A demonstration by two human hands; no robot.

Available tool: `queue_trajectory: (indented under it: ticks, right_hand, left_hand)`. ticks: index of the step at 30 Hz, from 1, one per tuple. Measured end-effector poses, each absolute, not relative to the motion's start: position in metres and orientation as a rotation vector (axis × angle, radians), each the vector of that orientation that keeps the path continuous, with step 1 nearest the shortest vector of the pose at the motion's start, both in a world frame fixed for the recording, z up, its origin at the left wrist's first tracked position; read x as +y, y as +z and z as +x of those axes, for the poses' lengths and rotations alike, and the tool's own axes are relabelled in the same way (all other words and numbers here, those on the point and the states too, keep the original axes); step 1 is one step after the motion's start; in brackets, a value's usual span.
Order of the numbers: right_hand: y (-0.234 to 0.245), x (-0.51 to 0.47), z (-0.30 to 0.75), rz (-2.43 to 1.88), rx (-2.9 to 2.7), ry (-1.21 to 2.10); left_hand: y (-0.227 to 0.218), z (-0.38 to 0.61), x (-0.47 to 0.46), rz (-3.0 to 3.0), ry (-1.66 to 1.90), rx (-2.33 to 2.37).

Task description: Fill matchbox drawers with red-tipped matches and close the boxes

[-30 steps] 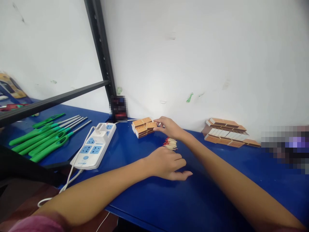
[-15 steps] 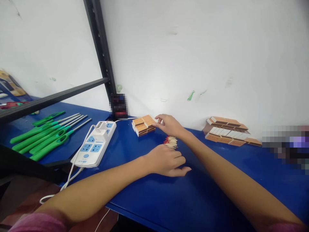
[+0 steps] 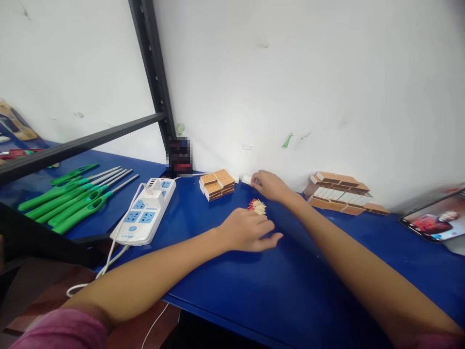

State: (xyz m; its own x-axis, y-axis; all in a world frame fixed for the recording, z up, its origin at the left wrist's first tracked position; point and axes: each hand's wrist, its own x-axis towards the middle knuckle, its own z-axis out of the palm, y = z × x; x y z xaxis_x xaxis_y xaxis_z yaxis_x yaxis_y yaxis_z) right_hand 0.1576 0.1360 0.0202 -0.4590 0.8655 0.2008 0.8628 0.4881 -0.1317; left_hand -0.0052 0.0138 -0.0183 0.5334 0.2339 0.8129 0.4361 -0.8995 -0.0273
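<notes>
My left hand (image 3: 249,231) rests palm down over the blue table, just in front of a small pile of red-tipped matches (image 3: 257,207). Its fingers are loosely bent, with the thumb apart; nothing shows between them, though the palm is hidden. Near the wall, my right hand (image 3: 271,186) pinches with thumb and fingertips at the end of a small white block (image 3: 246,179). What that block is cannot be made out. To its left stands a stack of orange matchboxes (image 3: 218,184).
Against the wall on the right, more matchboxes (image 3: 339,194) stand piled with white trays among them. A phone (image 3: 436,213) leans at the far right. On the left lie a white power strip (image 3: 145,213) with cables and several green long-necked lighters (image 3: 69,198), beneath a black metal frame (image 3: 154,72).
My right hand has left the matchbox stack and moved right, to the white block by the wall. The left hand stays beside the matches. The view has shifted slightly.
</notes>
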Motion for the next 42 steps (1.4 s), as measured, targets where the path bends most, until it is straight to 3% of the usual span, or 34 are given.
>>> queue_trajectory:
  ticks: [6,12,18,23,30,42]
  right_hand:
    - [0.048,0.061,0.197,-1.378,-2.530,0.201]
    - [0.029,-0.011,0.216,-1.153,-2.626,0.581]
    - [0.024,-0.016,0.223,-1.170,-2.358,0.929]
    - [0.010,0.014,0.222,-1.199,-2.106,0.683]
    - [0.001,0.036,0.189,-1.199,-2.445,0.257]
    - [-0.003,0.041,0.186,-1.314,-2.515,0.381]
  left_hand:
    - [-0.009,-0.012,0.020,-2.554,-1.483,-1.456]
    - [0.001,-0.014,0.011,-2.840,-0.923,-1.231]
    - [0.006,-0.017,0.012,-2.963,-0.537,-0.990]
    - [0.009,-0.018,0.014,-3.059,-0.448,-0.875]
    - [0.004,-0.009,-0.003,-3.172,-0.433,-0.809]
    - [-0.002,-0.007,-0.009,-3.095,-0.454,-0.631]
